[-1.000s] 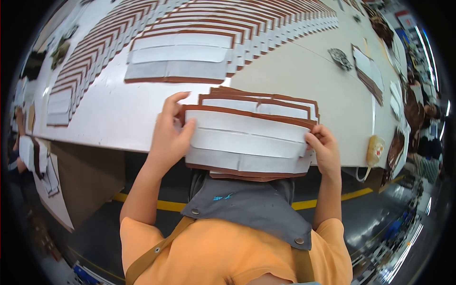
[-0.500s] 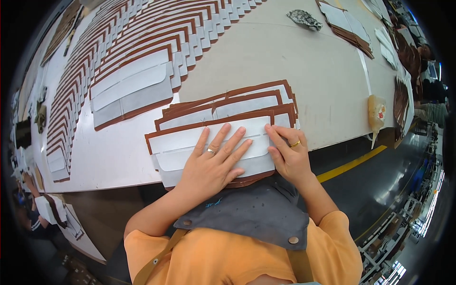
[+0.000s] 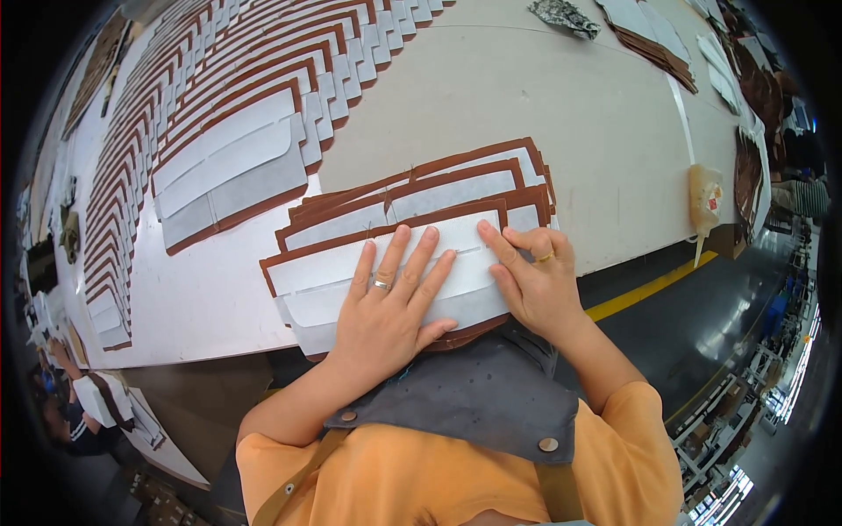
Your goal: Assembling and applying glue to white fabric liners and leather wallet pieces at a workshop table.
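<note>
While both hands pressed down on it, the stack of brown-edged white pieces (image 3: 412, 228) lay at the near edge of the worktop (image 3: 526, 96), just in front of the person's grey apron (image 3: 474, 394). Its layers were fanned, each brown border peeking out toward 12 o'clock behind the one before. The left hand (image 3: 386, 307) lay flat on the top piece with its fingers spread and straight, a ring on one finger; its grip was fully open and closed on nothing. The right hand (image 3: 535, 280) rested at 3 o'clock from the left, touching the same top piece near its right end, fingers loosely bent and pressing, also grasping nothing. At 10 o'clock from the stack lay a separate set of white pieces (image 3: 232, 171), and beyond it long rows of overlapped pieces (image 3: 219, 70) ran across the worktop. At 2 o'clock, well apart, a yellowish bottle (image 3: 706, 197) lay near the worktop's edge
</note>
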